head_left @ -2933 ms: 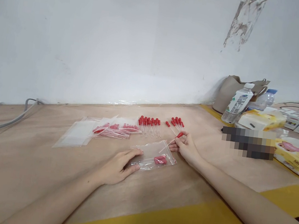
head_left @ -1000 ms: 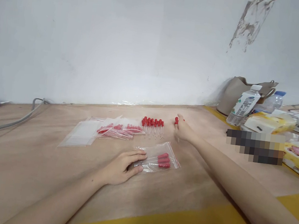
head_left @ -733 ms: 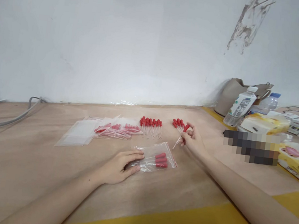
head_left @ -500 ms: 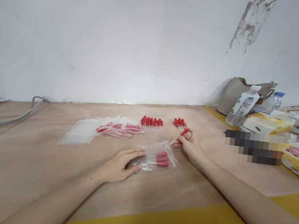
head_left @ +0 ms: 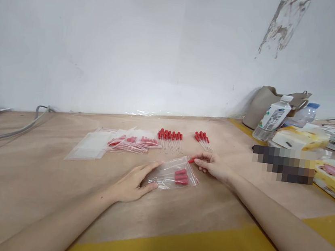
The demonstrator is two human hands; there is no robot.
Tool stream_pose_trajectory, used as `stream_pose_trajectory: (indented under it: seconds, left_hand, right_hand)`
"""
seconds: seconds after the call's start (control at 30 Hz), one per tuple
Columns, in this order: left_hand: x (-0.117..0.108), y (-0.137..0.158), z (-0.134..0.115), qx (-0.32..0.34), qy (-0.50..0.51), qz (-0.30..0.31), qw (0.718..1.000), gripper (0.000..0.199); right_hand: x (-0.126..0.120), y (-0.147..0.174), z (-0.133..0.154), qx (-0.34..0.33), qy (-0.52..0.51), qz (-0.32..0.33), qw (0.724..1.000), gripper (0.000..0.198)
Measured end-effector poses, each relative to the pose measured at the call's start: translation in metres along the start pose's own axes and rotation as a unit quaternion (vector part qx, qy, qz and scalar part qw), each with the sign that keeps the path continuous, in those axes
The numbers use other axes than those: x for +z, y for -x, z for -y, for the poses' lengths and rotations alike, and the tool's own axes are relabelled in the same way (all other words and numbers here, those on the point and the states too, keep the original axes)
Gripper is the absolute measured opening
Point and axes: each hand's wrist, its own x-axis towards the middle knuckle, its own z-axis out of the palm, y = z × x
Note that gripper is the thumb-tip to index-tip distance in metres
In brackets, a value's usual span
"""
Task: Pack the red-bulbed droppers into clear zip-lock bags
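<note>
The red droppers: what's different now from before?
The right hand let go of one in the clear bag, where three red tops now show. It took another dropper from the small bunch and brought it left and closer, to the bag's opening. The left hand stayed at the bag's other end; the bigger bunch stayed too.

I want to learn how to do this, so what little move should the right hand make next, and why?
Probably ease the dropper further toward the left, into the clear bag. The right hand pinches it with its red bulb at the bag's red-lined end, three more red bulbs lie inside near that end, and the left hand rests at the opposite end.
</note>
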Motion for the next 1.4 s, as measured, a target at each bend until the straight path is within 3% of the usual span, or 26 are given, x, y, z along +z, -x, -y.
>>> stream_pose_trajectory:
  seconds: [0.13, 0.23, 0.33, 0.5, 0.67, 0.87, 1.07, 1.13, 1.2, 1.3, 1.4]
  left_hand:
    - [0.0, -0.001, 0.0, 0.004, 0.005, 0.011, 1.0, 0.05]
    - [0.0, -0.002, 0.0, 0.008, 0.001, 0.013, 1.0, 0.048]
    - [0.0, -0.002, -0.001, 0.013, -0.007, 0.006, 1.0, 0.047]
    - [0.0, -0.002, 0.0, 0.014, -0.01, 0.002, 1.0, 0.047]
    - [0.001, -0.002, 0.001, 0.016, -0.009, 0.003, 1.0, 0.046]
    - [0.001, -0.003, 0.001, 0.022, -0.012, 0.0, 1.0, 0.045]
    - [0.003, -0.004, 0.003, 0.034, -0.021, 0.003, 0.999, 0.04]
    - [0.003, -0.004, 0.004, 0.035, -0.02, 0.003, 0.999, 0.04]
    - [0.003, -0.004, 0.004, 0.034, -0.018, 0.001, 0.999, 0.04]
    - [0.004, -0.004, 0.004, 0.029, -0.013, 0.001, 0.999, 0.04]
    - [0.004, -0.004, 0.005, 0.033, -0.008, -0.001, 0.999, 0.039]
  right_hand:
    - [-0.009, 0.001, 0.0, -0.046, 0.064, 0.095, 0.992, 0.029]
    - [-0.008, 0.002, 0.0, -0.097, 0.079, 0.098, 0.987, 0.029]
    - [-0.007, 0.002, -0.001, -0.108, 0.135, 0.101, 0.98, 0.033]
    - [-0.007, 0.002, -0.001, -0.144, 0.228, 0.062, 0.961, 0.019]
    - [0.007, -0.001, -0.004, -0.157, 0.205, 0.043, 0.965, 0.02]
    - [0.023, -0.01, -0.017, -0.128, 0.18, -0.055, 0.974, 0.024]
    - [0.019, -0.009, -0.013, -0.188, 0.165, 0.036, 0.967, 0.024]
    - [0.01, -0.01, -0.01, -0.193, 0.233, -0.033, 0.952, 0.022]
    - [-0.002, -0.014, -0.007, -0.177, 0.325, -0.142, 0.918, 0.019]
    - [-0.022, -0.023, -0.005, -0.103, 0.408, -0.258, 0.87, 0.017]
    - [-0.037, -0.036, -0.001, -0.023, 0.411, -0.314, 0.855, 0.021]
